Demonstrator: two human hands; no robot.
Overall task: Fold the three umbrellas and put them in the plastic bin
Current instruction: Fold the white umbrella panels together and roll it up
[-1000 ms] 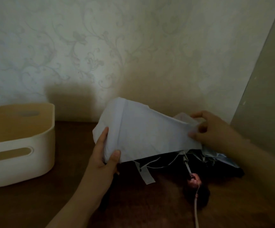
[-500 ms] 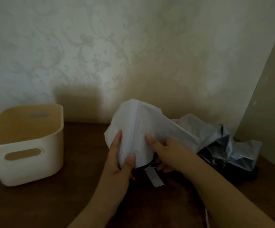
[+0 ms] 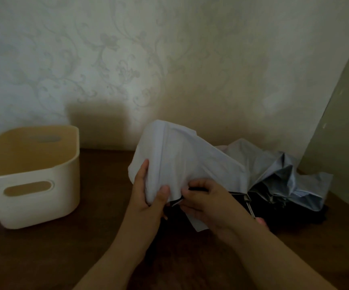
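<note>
Umbrella in hand: the white umbrella (image 3: 182,162) is held above the counter (image 3: 98,237), its cloth gathered toward the near end so that it can be rolled tight.
Left hand: the left hand (image 3: 148,195) is curled round the cloth, thumb pressed on the near face and fingers behind, so the folds are kept from springing apart.
Right hand: the right hand (image 3: 205,201) is bent at the lower edge, where something dark is pinched; a white strap (image 3: 198,223) hangs below it, probably wanted for fastening.
Other umbrellas: a crumpled grey-blue umbrella (image 3: 290,181) is left lying to the right against the wall; a third cannot be made out.
Bin: the plastic bin (image 3: 44,206) is set to the left, well apart, open side up, nothing seen inside.
Progress: folding is judged unfinished.
</note>
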